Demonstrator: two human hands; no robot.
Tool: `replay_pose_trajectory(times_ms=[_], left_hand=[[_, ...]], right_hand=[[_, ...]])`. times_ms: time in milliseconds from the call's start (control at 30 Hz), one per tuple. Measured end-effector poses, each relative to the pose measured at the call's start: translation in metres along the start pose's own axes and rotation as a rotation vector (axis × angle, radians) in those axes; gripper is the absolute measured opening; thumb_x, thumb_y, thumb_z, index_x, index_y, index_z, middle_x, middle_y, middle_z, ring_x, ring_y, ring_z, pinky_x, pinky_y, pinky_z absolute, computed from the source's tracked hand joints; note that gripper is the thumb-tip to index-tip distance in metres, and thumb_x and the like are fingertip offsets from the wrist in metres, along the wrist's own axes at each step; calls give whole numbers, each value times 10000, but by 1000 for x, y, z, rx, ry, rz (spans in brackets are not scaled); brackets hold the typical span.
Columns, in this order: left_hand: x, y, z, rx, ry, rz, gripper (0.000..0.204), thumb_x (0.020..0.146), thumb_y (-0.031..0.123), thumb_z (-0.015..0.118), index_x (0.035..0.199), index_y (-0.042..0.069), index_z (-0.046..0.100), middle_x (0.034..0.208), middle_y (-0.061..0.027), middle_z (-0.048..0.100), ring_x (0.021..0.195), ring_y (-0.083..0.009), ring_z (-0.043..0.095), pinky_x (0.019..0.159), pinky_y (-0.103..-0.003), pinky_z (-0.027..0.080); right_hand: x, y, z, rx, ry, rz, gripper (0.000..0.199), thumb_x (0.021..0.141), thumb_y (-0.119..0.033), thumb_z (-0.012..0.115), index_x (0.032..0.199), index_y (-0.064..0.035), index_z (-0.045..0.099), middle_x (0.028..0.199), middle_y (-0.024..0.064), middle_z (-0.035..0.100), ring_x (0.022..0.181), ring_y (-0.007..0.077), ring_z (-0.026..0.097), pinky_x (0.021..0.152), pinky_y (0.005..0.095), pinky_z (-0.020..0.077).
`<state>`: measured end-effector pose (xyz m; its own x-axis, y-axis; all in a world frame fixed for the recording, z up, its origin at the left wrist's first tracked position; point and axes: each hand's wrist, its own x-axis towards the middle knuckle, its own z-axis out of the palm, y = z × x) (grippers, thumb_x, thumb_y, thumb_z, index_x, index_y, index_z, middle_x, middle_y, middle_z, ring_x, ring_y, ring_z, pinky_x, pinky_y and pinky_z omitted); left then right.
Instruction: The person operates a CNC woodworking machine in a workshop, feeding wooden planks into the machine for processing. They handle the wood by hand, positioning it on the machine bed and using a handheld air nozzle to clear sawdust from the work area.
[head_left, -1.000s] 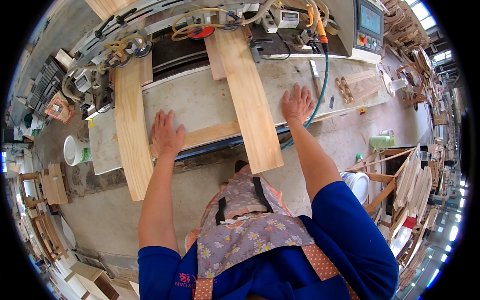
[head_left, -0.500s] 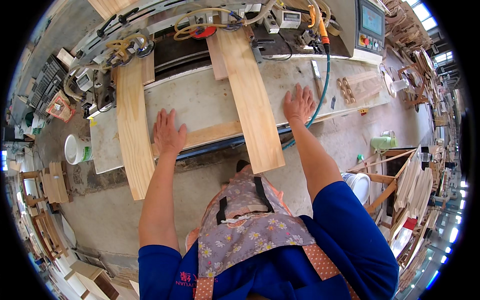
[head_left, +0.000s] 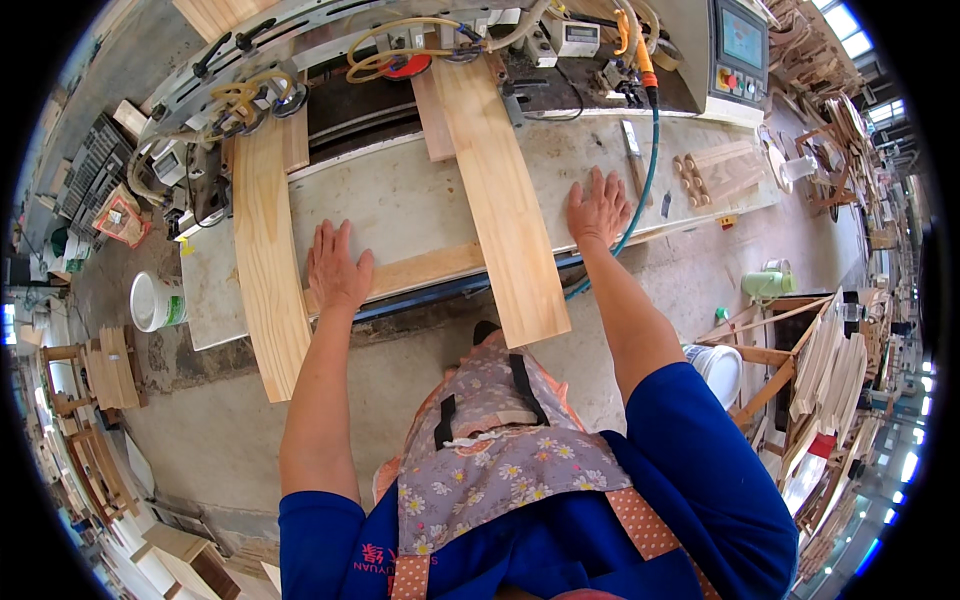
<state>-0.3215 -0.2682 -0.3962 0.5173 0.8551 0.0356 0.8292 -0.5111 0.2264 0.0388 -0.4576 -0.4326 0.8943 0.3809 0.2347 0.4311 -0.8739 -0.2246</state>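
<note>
Left hand (head_left: 337, 268) flat, fingers spread, grasping nothing, pressing on grey stone-like machine table (head_left: 400, 205) beside long pale wooden plank (head_left: 268, 262). Right hand (head_left: 597, 208) likewise flat and released, just right of wider pale wooden board (head_left: 503, 205).

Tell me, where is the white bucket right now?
In the head view, the white bucket stands on the floor at the person's far left, beside the left end of the machine table and just left of the left wooden plank.
</note>
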Motion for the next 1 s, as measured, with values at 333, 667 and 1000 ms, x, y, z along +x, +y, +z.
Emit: replay_pose_trajectory(times_ms=[333,667,1000], left_hand=[[-1,0,1,-15,24,16,605,839,305,626,1392,123,458,1512,-158,360,1422,-304,291,1153,-447,262],[-1,-4,6,-9,50,21,590,830,296,627,1375,129,474,1498,-157,378,1409,-312,312,1144,-446,277],[-1,0,-1,4,5,11,594,852,311,602,1398,128,454,1517,-148,357,1428,-288,286,1163,-438,248]], right_hand=[[0,0,0,2,-3,3,540,896,-441,541,1394,-246,463,1520,90,365,1434,262,272,1163,489,175],[1,1,3,24,21,-22,521,886,-424,546,1368,-238,483,1509,99,377,1420,271,290,1152,502,192],[1,1,1,21,14,-9,534,886,-425,554,1380,-237,480,1515,93,369,1426,263,278,1160,495,178]])
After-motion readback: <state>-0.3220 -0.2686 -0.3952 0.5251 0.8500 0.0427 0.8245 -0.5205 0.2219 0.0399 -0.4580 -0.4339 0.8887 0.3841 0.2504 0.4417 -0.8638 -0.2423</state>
